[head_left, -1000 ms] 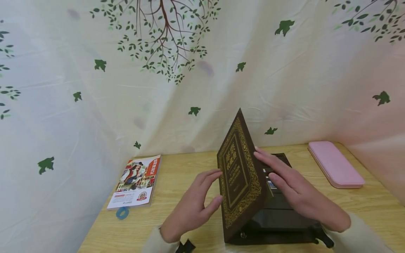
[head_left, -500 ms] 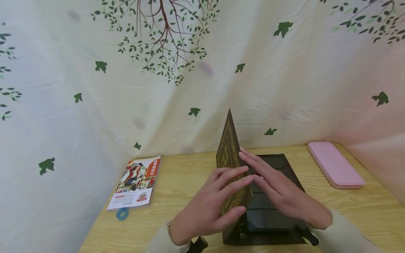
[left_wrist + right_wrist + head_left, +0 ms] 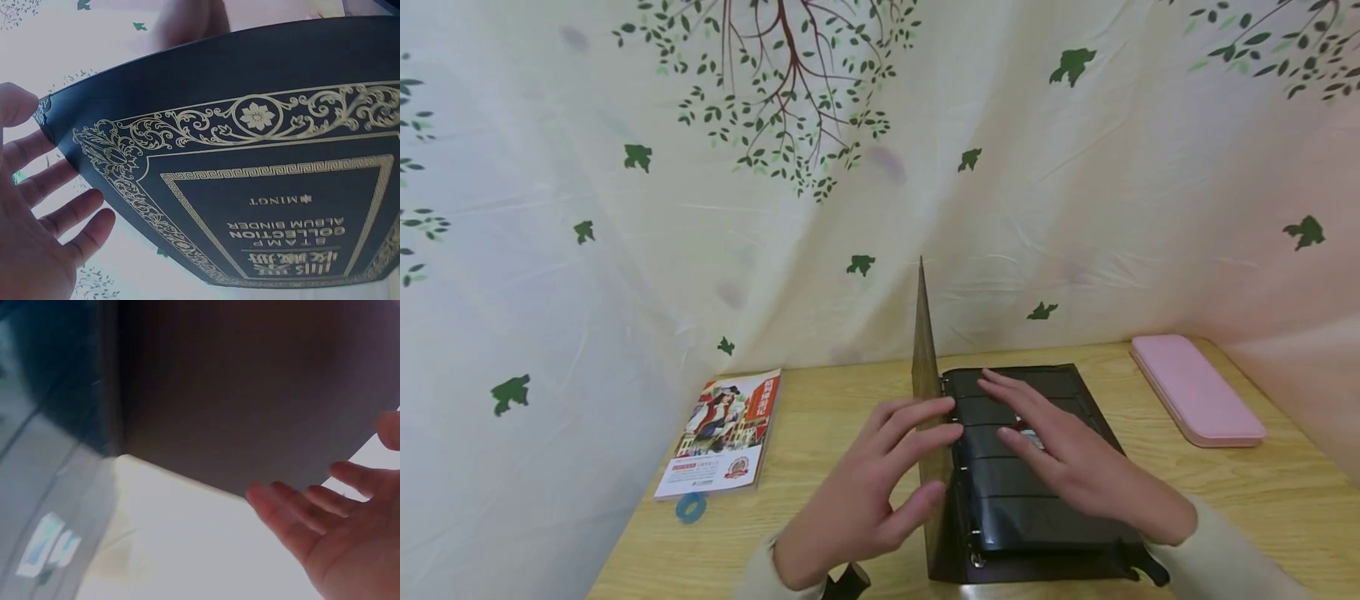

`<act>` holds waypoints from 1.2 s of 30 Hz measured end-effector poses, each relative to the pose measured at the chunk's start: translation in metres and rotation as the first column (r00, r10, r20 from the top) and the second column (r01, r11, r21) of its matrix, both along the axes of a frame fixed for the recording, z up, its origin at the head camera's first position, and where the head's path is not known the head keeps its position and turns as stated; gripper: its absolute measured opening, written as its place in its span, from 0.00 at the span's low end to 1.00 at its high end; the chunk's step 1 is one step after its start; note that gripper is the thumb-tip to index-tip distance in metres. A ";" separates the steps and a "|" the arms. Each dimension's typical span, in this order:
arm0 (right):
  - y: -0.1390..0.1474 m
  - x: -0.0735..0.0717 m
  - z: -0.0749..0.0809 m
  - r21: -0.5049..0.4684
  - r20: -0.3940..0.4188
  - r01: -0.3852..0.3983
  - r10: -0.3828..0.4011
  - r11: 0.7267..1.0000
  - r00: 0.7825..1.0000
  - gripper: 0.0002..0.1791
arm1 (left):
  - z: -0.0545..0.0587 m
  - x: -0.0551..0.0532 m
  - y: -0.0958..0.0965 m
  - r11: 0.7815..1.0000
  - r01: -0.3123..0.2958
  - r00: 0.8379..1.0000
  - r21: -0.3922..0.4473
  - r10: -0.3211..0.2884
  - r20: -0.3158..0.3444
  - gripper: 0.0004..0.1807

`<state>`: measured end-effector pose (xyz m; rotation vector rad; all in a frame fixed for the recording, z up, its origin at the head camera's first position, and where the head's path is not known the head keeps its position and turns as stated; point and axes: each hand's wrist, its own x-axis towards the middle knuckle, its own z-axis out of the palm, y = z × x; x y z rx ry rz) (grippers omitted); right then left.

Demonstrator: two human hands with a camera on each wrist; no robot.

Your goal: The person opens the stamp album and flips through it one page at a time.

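A dark brown stamp album [image 3: 1022,525] lies on the table with its front cover [image 3: 925,358] raised nearly upright, edge-on in the head view. Gold scrollwork and lettering fill the cover's outer face [image 3: 269,181]. My left hand [image 3: 865,492] is beside that face, its fingers spread and fingertips right at the cover's free edge. Over the black pocket pages, my right hand [image 3: 1082,458] has its fingers extended near the plain inner side of the cover [image 3: 250,381]. Small bright stamps [image 3: 44,544] show in one page pocket, partly hidden by the right hand in the head view.
On the left lies an illustrated book [image 3: 722,433], with a blue ring [image 3: 690,507] at its near edge. A pink case [image 3: 1195,392] rests at the back right. Behind the table [image 3: 835,383] hangs a pale curtain [image 3: 760,275] printed with leaves.
The album cover has swung left from leaning over the pages to nearly upright, uncovering them. My left hand went right, then back left; my right hand moved left, then slightly away from the cover.
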<state>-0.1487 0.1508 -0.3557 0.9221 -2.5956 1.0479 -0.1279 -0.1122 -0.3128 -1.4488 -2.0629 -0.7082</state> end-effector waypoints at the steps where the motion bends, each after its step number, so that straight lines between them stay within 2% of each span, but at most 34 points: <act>1: 0.003 -0.001 -0.005 0.018 0.012 0.019 -0.019 1.000 1.000 0.27 | 0.000 0.001 -0.004 1.000 0.003 1.000 0.008 -0.003 0.002 0.24; 4: 0.016 -0.002 -0.019 0.089 0.072 0.064 -0.070 0.994 0.995 0.27 | 0.001 0.004 -0.018 0.999 0.004 1.000 0.038 -0.003 -0.023 0.23; 8: 0.033 -0.001 -0.040 0.189 0.179 0.097 -0.131 0.977 0.975 0.30 | 0.002 0.009 -0.038 0.996 -0.032 0.999 0.087 0.035 -0.035 0.21; 11: 0.040 0.003 -0.060 0.240 0.259 0.090 -0.154 0.966 0.954 0.30 | 0.002 0.013 -0.051 0.989 -0.059 0.998 0.132 0.062 -0.020 0.19; 15: 0.045 0.014 -0.087 0.266 0.336 0.044 -0.135 0.963 0.932 0.31 | 0.001 0.016 -0.062 0.975 -0.073 0.997 0.210 0.079 -0.022 0.16; 18: 0.049 0.021 -0.101 0.272 0.349 0.052 -0.149 0.961 0.925 0.31 | 0.001 0.018 -0.070 0.959 -0.077 0.995 0.272 0.089 -0.033 0.15; 22: 0.057 0.026 -0.110 0.270 0.301 0.090 -0.173 0.959 0.938 0.30 | -0.005 0.022 -0.084 0.935 -0.135 0.989 0.329 0.146 -0.010 0.14; 25: 0.065 0.027 -0.114 0.263 0.277 0.093 -0.167 0.960 0.946 0.29 | -0.014 0.025 -0.096 0.910 -0.223 0.973 0.350 0.229 0.024 0.12; 28: 0.072 0.025 -0.115 0.285 0.300 0.120 -0.207 0.951 0.931 0.30 | -0.029 0.024 -0.108 0.885 -0.302 0.952 0.354 0.303 0.053 0.10; 30: 0.077 0.023 -0.115 0.300 0.323 0.147 -0.245 0.942 0.914 0.32 | -0.038 0.024 -0.114 0.867 -0.374 0.926 0.328 0.368 0.083 0.09; 31: 0.080 0.022 -0.115 0.309 0.328 0.159 -0.262 0.938 0.908 0.32 | -0.043 0.023 -0.118 0.854 -0.424 0.905 0.301 0.411 0.110 0.09; 32: 0.082 0.021 -0.114 0.316 0.328 0.169 -0.275 0.933 0.904 0.32 | -0.048 0.023 -0.120 0.836 -0.480 0.877 0.266 0.460 0.137 0.09; 33: 0.084 0.020 -0.114 0.321 0.330 0.177 -0.285 0.931 0.900 0.32 | -0.052 0.023 -0.123 0.810 -0.543 0.839 0.221 0.517 0.168 0.08; 34: 0.085 0.020 -0.114 0.322 0.327 0.183 -0.290 0.929 0.899 0.32 | -0.057 0.023 -0.125 0.779 -0.605 0.794 0.164 0.576 0.194 0.07; 35: 0.086 0.020 -0.114 0.323 0.323 0.185 -0.292 0.928 0.900 0.32 | -0.061 0.023 -0.127 0.740 -0.666 0.739 0.098 0.635 0.225 0.06; 36: 0.087 0.020 -0.114 0.322 0.319 0.186 -0.291 0.928 0.902 0.32 | -0.065 0.023 -0.128 0.697 -0.717 0.676 0.021 0.688 0.265 0.05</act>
